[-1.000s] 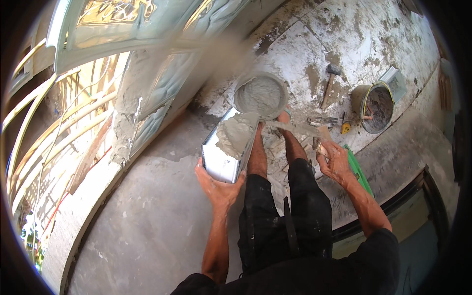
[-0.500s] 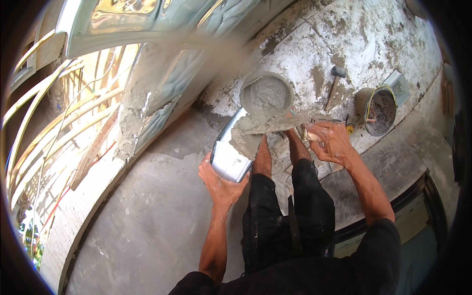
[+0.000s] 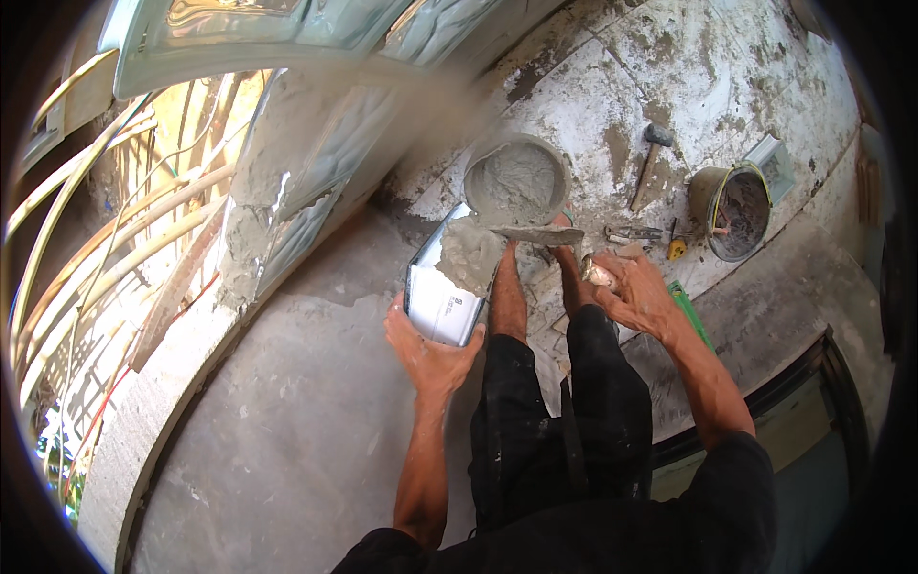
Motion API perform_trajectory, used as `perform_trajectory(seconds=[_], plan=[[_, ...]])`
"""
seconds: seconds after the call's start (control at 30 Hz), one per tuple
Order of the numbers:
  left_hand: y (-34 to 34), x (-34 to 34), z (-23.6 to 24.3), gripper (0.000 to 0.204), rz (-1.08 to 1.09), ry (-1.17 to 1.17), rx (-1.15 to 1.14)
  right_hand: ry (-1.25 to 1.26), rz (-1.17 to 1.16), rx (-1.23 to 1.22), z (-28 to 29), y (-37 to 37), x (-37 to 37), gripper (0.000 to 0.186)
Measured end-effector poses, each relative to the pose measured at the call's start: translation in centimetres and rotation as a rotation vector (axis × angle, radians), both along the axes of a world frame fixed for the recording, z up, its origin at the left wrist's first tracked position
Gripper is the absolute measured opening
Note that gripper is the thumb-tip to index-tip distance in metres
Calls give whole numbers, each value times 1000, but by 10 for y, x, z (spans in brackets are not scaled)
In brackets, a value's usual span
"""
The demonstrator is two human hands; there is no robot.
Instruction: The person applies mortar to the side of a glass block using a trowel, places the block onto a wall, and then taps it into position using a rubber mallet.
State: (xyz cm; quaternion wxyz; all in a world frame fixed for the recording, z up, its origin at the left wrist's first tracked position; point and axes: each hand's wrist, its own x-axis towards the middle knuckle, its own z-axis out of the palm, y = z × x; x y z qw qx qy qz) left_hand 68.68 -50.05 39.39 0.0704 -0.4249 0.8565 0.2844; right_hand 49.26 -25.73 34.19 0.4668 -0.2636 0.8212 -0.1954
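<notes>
My left hand (image 3: 428, 360) is closed around the lower end of a glass block (image 3: 442, 308), its white edge face turned up. Grey mortar (image 3: 470, 256) lies heaped on the far part of that face. My right hand (image 3: 633, 289) grips the handle of a trowel (image 3: 543, 233), whose mortar-smeared blade points left, close to the heap. Whether the blade touches the heap I cannot tell. Just beyond the block stands a round bucket (image 3: 564, 180) holding wet mortar (image 3: 516, 180).
Right of the bucket lie a hammer (image 3: 651, 163), pliers (image 3: 633, 232) and a yellow-handled tool (image 3: 677, 247). Farther right stand a second bucket (image 3: 704, 206) and another glass block (image 3: 776, 170). A green tool (image 3: 690, 314) shows beside my right forearm. A glass-block wall (image 3: 330, 143) rises at left.
The trowel blade has moved off the mortar on the block, up and to the right, its angle changed. My right hand has shifted lower, uncovering pliers and the green tool. The block moved slightly left.
</notes>
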Motion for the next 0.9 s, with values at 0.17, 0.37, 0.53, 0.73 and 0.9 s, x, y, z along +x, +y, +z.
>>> perform_trajectory(seconds=[0.17,0.37,0.53,0.73,0.9], plan=[[-3,1,-1,103,43,16,32,-124,-77,-181,23,5,-5,42],[-7,3,-2,106,108,58,47,-741,-391,-311,16,14,-15,27],[-9,-1,1,110,93,56,59,-837,-519,-331,-20,22,-5,27],[-11,1,0,111,69,48,-2,-586,-467,-221,-54,34,-13,22],[-17,2,3,103,-62,49,-33,-146,-264,-257,-70,14,-27,42]])
